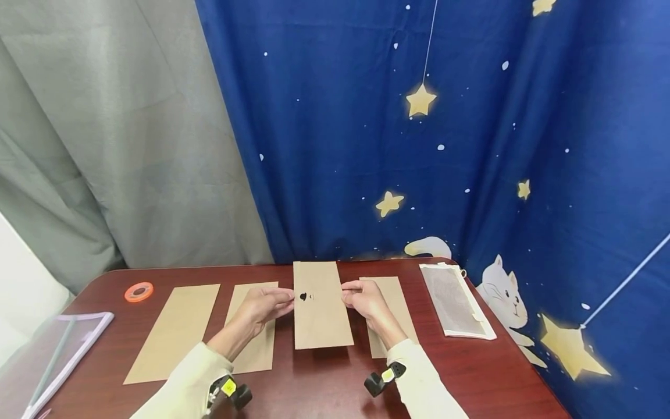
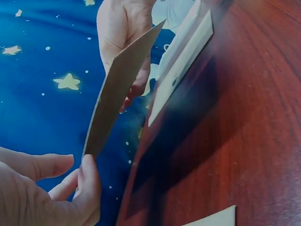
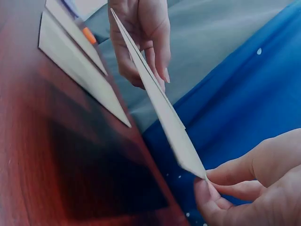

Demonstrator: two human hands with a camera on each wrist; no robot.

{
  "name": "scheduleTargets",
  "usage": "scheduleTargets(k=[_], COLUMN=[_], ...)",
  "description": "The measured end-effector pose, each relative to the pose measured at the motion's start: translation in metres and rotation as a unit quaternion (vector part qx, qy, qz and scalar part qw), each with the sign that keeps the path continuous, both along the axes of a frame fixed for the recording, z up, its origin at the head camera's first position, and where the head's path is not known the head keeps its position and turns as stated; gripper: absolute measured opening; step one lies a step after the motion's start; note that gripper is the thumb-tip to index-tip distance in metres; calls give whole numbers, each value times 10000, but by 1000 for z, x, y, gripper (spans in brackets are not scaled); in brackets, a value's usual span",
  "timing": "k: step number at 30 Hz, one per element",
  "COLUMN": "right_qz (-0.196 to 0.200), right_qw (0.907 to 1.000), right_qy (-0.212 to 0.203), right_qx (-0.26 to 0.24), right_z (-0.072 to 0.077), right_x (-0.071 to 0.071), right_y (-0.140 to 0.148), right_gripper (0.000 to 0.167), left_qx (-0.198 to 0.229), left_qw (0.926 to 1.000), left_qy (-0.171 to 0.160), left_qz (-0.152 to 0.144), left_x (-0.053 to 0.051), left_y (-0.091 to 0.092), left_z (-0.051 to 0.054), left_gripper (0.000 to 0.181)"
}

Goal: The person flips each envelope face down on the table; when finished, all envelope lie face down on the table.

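"Two hands in the head view: what have they got?"

"A brown card, raised above the table, with its shadow beneath. The left hand is at its left edge, the right hand at its right. A small black mark shows on the card's front."

"And around them?"

"Three other cards lie flat, two on the left and one on the right, partly behind the right forearm. Further left sits an orange ring; a grey mesh pouch lies at the far right, and a lilac-edged pouch at the near left."

"Which step is that?"

"The holding-up step, I'd judge: one card lifted between both hands, three lying by."

"What does the left wrist view add?"

"The card's shaded back. One left finger stands apart from it while another fingertip touches its edge. Whether that is a pinch or only support, I cannot tell."

"And the right wrist view?"

"A plain pinch there: the right thumb and a finger meet on the card's edge. A second layer runs along it, so it may be folded."

"Then what does the next move call for?"

"Both hands working level, I'd say, with a light hold so the card doesn't bend, and the left made sure of its edge before the right lets go."
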State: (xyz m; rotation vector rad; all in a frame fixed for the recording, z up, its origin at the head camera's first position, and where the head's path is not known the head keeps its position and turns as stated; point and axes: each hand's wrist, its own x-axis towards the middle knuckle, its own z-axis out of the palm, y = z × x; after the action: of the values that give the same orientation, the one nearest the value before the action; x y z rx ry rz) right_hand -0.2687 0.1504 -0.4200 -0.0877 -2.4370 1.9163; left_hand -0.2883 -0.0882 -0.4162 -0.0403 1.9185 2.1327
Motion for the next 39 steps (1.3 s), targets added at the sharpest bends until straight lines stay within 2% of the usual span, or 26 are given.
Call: scheduleTargets(k=[4, 10, 19, 22, 25, 28, 30, 34, 36, 39], right_qz=[-48, -117, 114, 150, -24, -399, -562, -463, -393, -458], right_qw=[9998, 9998, 9998, 9996, 9958, 9824, 9689, 9416, 9217, 8845], right_qy=[161, 137, 49, 170, 421, 881, 1300, 2067, 2350, 2500], right_qx=[-96, -40, -159, 140, 813, 1597, 2028, 2619, 3061, 3912], right_z=[3, 3, -6, -8, -4, 6, 14, 32, 39, 43], right_x=[-1, -1, 2, 3, 3, 7, 13, 32, 41, 49], right_y=[-2, -2, -5, -8, -11, -16, -24, -49, -62, -80], right_gripper=[31, 29, 30, 29, 25, 19, 16, 11, 12, 21], left_qx=[39, 10, 63, -4, -73, -77, -42, 49, 56, -46], left_qw=[10000, 10000, 9997, 9997, 9996, 9997, 9997, 9996, 9995, 9994], left_qy=[18, -46, 52, 94, 112, 142, 168, 251, 304, 330], left_qz=[22, -63, -214, -246, -245, -188, -184, -135, -93, 12], left_x=[-2, -2, 1, 3, 4, 4, 4, 4, 4, 4], left_y=[-4, -6, -2, 0, -1, 0, 1, 5, 8, 13], left_z=[7, 16, 30, 36, 40, 42, 42, 40, 39, 37], left_gripper=[34, 36, 33, 31, 31, 30, 32, 33, 33, 32])
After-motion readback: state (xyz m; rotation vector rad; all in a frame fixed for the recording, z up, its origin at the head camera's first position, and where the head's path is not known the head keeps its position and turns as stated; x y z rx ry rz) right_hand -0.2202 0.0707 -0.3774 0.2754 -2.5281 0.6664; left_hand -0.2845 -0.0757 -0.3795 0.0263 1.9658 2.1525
